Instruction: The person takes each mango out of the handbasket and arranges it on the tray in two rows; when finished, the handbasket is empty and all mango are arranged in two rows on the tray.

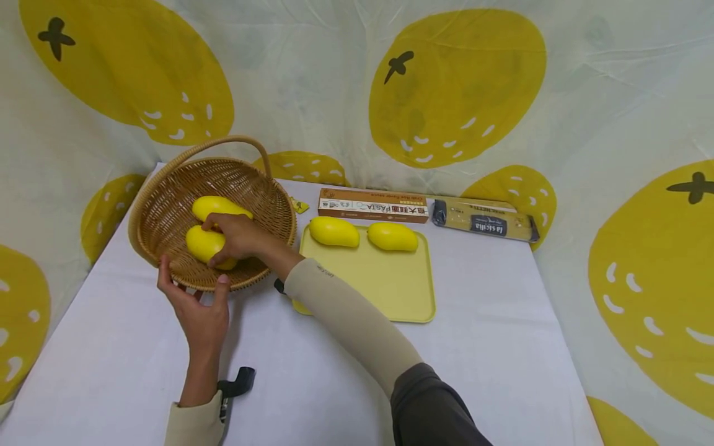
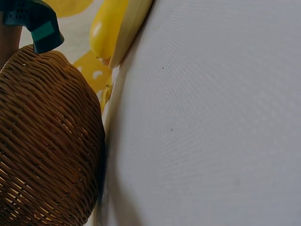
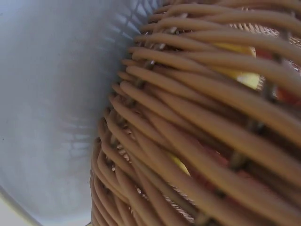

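Dark sleeve (image 1: pixel 437 409), bottom of head view, leads up via a beige sleeve (image 1: pixel 357 322) to R hand (image 1: pixel 237 235), which reaches into the basket (image 1: pixel 253 183). Fingers + thumb curl round the near mango (image 1: pixel 199 243), so R grip = holding that fruit, inside basket. Far mango (image 1: pixel 214 205) lies just behind it, same basket. L hand (image 1: pixel 203 316) is at the basket's near rim, thumb + index tip on it; how tight that grip is, can't tell.

Head view alone gives the basket's inside, the pasta box (image 1: pixel 374 209) and the noodle pack (image 1: pixel 485 222). L wrist cam gets the basket's outer weave side-on, plus a mango end by the tray edge w/ a black clip (image 2: pixel 44 30) at top. R wrist cam is up against the weave, w/ yellow bits thru the gaps.

Tray (image 1: pixel 374 285) sits right of basket, w/ left tray mango (image 1: pixel 334 231) and right tray mango (image 1: pixel 393 237) along its back edge, box just behind. R forearm cuts over the tray's front-left corner. White cloth (image 1: pixel 496 310) runs from tray to table's right edge, also across the front; back is bounded by the fruit-print curtain (image 1: pixel 329 68).

L hand's other fingers are partly hidden under the rim; near mango's partly covered by R hand. Small yellow item (image 1: pixel 299 205) behind basket: too small to ID. Reddish patches thru the weave, R wrist view: unclear.
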`<act>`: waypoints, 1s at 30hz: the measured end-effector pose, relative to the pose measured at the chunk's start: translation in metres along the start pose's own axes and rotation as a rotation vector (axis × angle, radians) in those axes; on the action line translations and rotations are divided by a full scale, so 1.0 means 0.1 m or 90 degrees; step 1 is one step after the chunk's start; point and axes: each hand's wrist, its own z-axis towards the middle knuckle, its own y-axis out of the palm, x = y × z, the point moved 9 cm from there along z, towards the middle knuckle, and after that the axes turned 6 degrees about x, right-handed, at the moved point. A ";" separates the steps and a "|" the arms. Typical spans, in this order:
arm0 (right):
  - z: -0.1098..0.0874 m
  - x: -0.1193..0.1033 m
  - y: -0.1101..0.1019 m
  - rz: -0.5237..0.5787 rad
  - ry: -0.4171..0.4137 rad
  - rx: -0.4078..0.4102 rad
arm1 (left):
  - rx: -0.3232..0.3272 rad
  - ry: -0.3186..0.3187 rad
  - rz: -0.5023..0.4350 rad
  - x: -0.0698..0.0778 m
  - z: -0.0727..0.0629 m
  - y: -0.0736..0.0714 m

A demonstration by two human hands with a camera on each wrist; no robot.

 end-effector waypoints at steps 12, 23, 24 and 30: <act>-0.08 -0.01 0.05 0.035 -0.013 -0.053 | -0.008 0.005 0.001 0.03 -0.03 0.01; -0.17 0.04 -0.12 0.158 -0.011 -0.009 | -0.006 0.006 0.001 0.02 -0.03 0.00; -0.19 0.05 -0.14 0.171 -0.012 -0.002 | -0.005 0.006 0.001 0.02 -0.03 0.00; -0.30 0.06 -0.29 0.263 -0.015 0.032 | -0.006 0.011 -0.007 0.05 -0.02 0.00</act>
